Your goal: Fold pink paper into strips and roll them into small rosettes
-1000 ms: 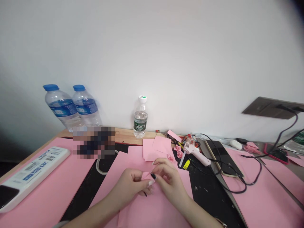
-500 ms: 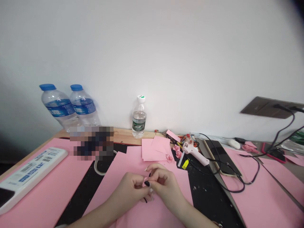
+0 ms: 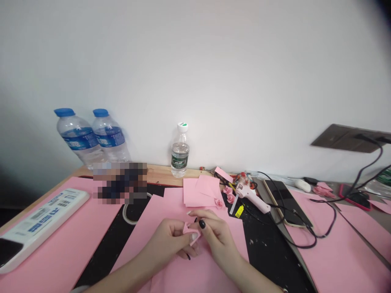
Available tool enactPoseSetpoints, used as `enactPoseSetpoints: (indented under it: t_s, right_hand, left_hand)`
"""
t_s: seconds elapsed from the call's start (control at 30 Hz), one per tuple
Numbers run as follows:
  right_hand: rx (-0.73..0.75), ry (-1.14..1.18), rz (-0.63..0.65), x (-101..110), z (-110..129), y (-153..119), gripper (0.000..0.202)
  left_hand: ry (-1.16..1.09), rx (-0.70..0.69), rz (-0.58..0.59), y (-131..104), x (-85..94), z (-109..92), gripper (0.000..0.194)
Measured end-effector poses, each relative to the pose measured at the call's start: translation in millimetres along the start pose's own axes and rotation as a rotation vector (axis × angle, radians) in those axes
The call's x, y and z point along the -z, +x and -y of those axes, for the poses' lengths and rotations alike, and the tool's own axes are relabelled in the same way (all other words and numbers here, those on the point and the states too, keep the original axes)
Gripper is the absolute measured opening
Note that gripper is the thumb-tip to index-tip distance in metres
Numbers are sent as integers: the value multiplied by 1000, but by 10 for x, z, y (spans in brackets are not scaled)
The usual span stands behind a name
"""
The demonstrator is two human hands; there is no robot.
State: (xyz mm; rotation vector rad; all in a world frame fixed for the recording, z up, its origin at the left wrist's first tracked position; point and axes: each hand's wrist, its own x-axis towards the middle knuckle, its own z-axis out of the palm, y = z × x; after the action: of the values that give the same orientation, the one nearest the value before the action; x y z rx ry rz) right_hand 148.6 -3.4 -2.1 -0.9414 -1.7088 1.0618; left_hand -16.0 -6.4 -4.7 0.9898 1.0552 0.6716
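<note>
A small folded piece of pink paper (image 3: 196,234) is between my two hands, low in the middle of the view. My left hand (image 3: 171,237) pinches it, with the pale-nailed thumb lying across its face. On the paper's right side, my right hand (image 3: 214,234) has its fingers bent against it, the dark-nailed thumb at its upper edge. Parts of the paper are covered by the fingers. Large pink sheets (image 3: 152,228) lie beneath both hands. Just beyond them are a stack of small pink papers (image 3: 198,191) and several pink paper roses (image 3: 229,198).
A pale pink glue gun (image 3: 253,198) lies to the right, its black cable looping past a phone (image 3: 287,201). At the back stand a small water bottle (image 3: 180,156) and two larger blue-capped bottles (image 3: 81,138). A long white box (image 3: 45,224) lies at left.
The folded paper has turned and shows more of its face. My right thumb has lifted from the paper's middle to its upper edge, and my left thumb now lies across it.
</note>
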Motion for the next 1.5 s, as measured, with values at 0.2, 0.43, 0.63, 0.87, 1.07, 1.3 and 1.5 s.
enactPoseSetpoints:
  t_s: [0.2, 0.43, 0.63, 0.87, 1.07, 1.3, 1.5]
  right_hand:
    - [95, -73, 55, 52, 31, -10, 43]
    - [102, -89, 91, 75, 46, -22, 43]
    - [7, 36, 64, 60, 9, 0, 42]
    - [-202, 92, 99, 36, -56, 24, 29]
    - [-305, -3, 434, 64, -78, 15, 32]
    - [-217, -146, 406, 34, -37, 10, 30]
    - [-77, -279, 336, 12, 51, -14, 33]
  left_hand:
    - [-17, 33, -54, -5, -5, -52, 36]
    - [-38, 16, -26, 6, 18, -47, 37]
    - [-43, -21, 22, 22, 38, -20, 37]
    - [26, -60, 214, 22, 72, 11, 27]
    - [64, -3, 303, 3, 52, 51, 20]
    - [60, 37, 317, 18, 73, 46, 15]
    - [58, 31, 328, 6, 84, 53, 17]
